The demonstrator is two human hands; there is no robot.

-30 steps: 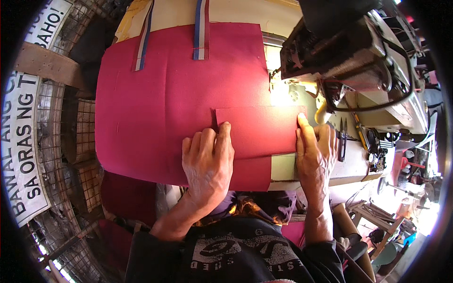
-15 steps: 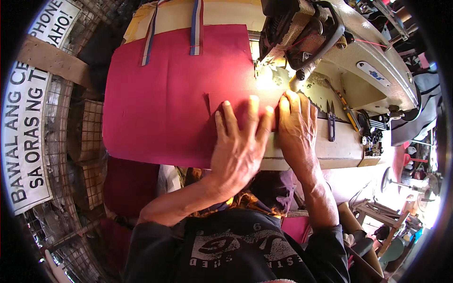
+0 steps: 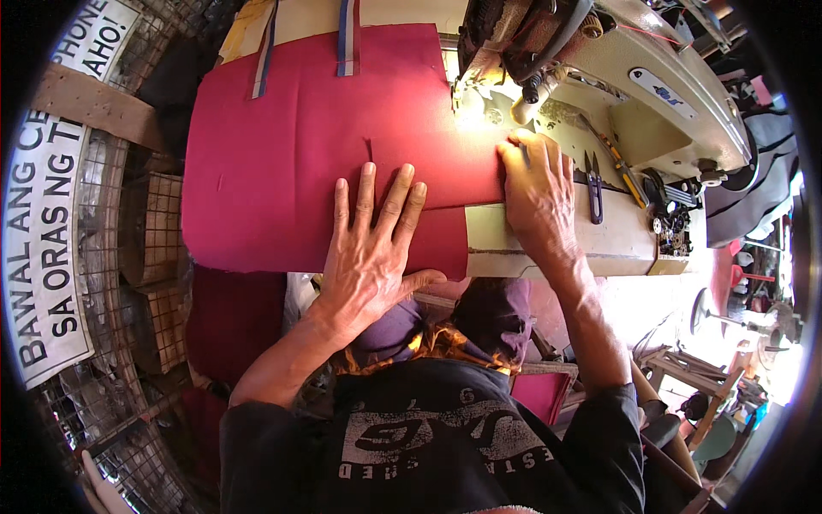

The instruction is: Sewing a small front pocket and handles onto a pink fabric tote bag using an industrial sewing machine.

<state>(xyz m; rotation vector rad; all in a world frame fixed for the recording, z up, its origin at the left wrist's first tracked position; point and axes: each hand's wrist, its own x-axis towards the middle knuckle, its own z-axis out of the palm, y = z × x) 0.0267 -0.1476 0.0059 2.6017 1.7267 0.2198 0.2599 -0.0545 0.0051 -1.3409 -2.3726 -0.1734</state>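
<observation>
A large crimson fabric panel [image 3: 244, 171] lies on the sewing machine table, with two striped straps [image 3: 347, 43] at its far edge. On its right part rests a smaller crimson fabric piece [image 3: 441, 167], reaching toward the lit needle area of the sewing machine [image 3: 591, 64]. My left hand [image 3: 364, 261] lies flat on the large panel near its front edge, fingers spread and thumb out to the right. At the smaller piece's right edge, my right hand [image 3: 544, 193] has its thumb and index finger bent together on the fabric; its fingertips are partly lost in glare.
Thread snips [image 3: 595, 190] and a yellow-handled tool [image 3: 629, 182] lie on the table right of my right hand. Beyond them is a small black-and-metal mechanism [image 3: 672, 227]. Wire mesh shelving [image 3: 163, 231] stands at the left, with white signs [image 3: 51, 248].
My left hand has slid left and nearer me, off the smaller piece and onto the large panel. My right hand's fingers have bent at the smaller piece's edge. The view has shifted slightly.
</observation>
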